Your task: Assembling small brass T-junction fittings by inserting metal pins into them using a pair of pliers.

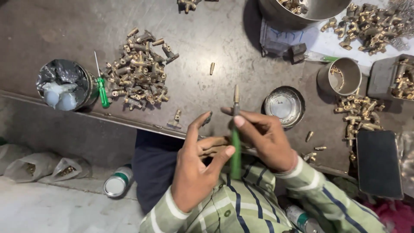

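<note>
At the lower centre of the frame, the right hand (pixel 267 140) curls its fingers (pixel 241 121) shut around the green-handled tool (pixel 235 146), thumb and forefinger pinching near its top. The left hand (pixel 196 168) has its fingers loosely bent, half open, thumb tip touching the handle and a small dark part (pixel 207 118) at the fingertip. The tool stands nearly upright in the frame, long axis running top to bottom, with a brass piece (pixel 236 93) on its tip pointing toward the top. On the worktop (pixel 215 39) a heap of brass fittings (pixel 138 71) and a green screwdriver (pixel 101 88) lie left; a shallow steel dish (pixel 284 104) sits just right of the tip.
</note>
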